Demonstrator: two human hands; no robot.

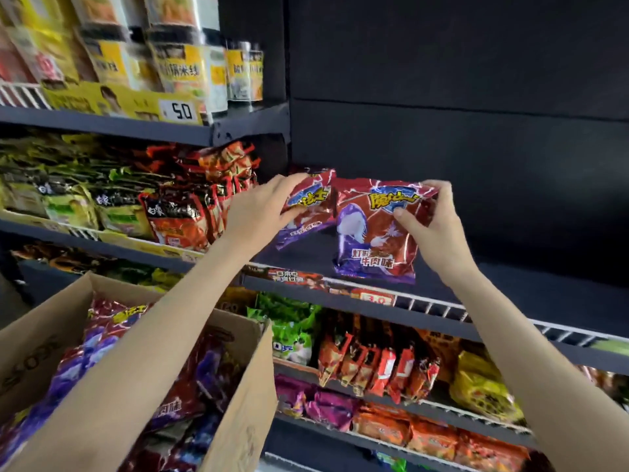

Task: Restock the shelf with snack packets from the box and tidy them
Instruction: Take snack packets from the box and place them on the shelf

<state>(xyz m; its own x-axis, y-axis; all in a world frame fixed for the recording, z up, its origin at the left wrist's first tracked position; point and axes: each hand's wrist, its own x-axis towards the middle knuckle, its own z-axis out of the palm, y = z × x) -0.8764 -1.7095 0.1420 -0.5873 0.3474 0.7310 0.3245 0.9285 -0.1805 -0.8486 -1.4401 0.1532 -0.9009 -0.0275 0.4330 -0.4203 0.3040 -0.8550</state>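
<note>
Two red-and-purple snack packets stand on a dark shelf (531, 294) at mid height. My left hand (263, 207) grips the top of the left packet (306, 212), which leans back to the left. My right hand (430, 221) pinches the upper right corner of the right packet (374, 233), which stands nearly upright with its bottom edge on the shelf. The two packets touch at their upper corners. An open cardboard box (238, 386) at lower left holds several more packets of the same kind (112, 321); my left forearm crosses above it.
The dark shelf bay behind and to the right of the two packets holds nothing else in view. Noodle packets (177, 212) fill the bay to the left, tall cups (177, 63) the shelf above. Lower shelves (381, 362) are full of assorted snack bags. A price strip (372, 298) runs along the shelf's front edge.
</note>
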